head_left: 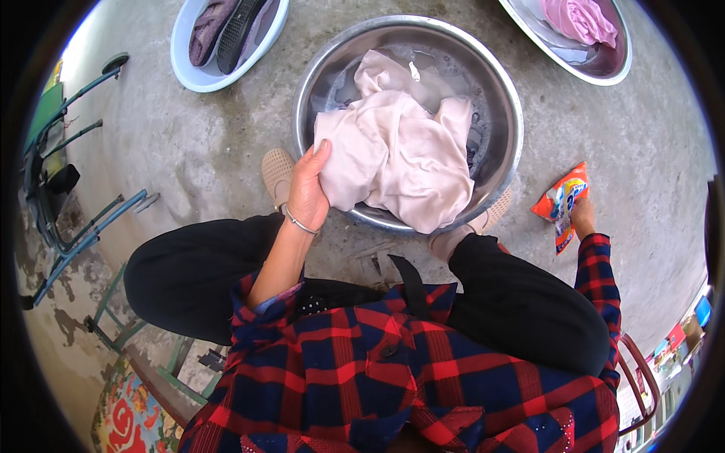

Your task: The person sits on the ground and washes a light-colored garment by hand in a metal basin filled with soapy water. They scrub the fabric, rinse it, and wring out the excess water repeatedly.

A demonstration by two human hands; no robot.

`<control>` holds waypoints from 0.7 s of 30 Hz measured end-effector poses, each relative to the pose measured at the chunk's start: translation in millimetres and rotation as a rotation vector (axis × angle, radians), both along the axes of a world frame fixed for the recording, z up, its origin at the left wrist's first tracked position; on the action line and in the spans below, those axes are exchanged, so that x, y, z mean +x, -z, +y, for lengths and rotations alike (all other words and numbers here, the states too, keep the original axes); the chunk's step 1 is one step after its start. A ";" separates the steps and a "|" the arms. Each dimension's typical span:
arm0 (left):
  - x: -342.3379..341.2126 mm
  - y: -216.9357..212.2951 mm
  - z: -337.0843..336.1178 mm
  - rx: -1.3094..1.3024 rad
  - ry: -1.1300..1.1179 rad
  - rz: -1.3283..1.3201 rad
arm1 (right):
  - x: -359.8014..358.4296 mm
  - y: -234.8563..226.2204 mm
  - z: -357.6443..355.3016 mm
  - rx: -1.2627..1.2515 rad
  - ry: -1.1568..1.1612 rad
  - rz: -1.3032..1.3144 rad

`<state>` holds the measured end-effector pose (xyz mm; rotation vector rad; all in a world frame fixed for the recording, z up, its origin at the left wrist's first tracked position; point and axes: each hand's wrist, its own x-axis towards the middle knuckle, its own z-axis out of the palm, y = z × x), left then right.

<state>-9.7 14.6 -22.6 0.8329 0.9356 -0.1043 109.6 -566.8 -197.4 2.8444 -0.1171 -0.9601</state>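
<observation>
A large steel basin (507, 98) stands on the floor before me, between my feet. Pale pink satiny cloth (400, 155) lies bunched in it, partly over its near rim, with some soapy water around the far side. My left hand (308, 185), a bracelet at the wrist, grips the cloth's left edge, thumb on top and fingers hidden beneath. Out to the right, my right hand (583, 217) holds an orange packet (563, 200) with white and blue printing, low over the floor or touching it; I cannot tell which.
A light blue basin (181, 64) with a pair of slippers (226, 34) stands at the far left. At the far right is another metal basin (621, 68) holding bright pink cloth (580, 21). A metal folding frame (72, 234) stands on the left, beside a green-framed chair (121, 317).
</observation>
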 end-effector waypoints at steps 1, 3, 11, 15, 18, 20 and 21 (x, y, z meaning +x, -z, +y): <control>-0.9 1.3 0.7 0.003 0.003 0.001 | 1.2 -3.9 5.0 -0.022 0.027 0.012; -1.7 2.6 0.4 0.007 -0.001 0.000 | 1.2 -16.5 20.8 -0.069 0.082 0.035; 0.2 0.9 1.1 -0.009 -0.003 -0.004 | -12.1 -3.4 -18.2 0.129 0.038 0.143; -0.2 1.7 -0.4 0.001 -0.005 -0.007 | -18.5 -13.2 16.4 0.285 0.590 0.236; 0.3 3.0 -1.3 0.005 -0.002 -0.008 | -21.3 -14.0 24.5 0.337 0.719 0.222; 0.8 3.0 -1.8 -0.002 0.008 -0.006 | -33.4 9.7 -1.0 0.365 0.611 0.159; 0.6 3.1 -1.1 -0.004 0.010 -0.008 | -34.6 16.5 -4.0 0.383 0.551 0.129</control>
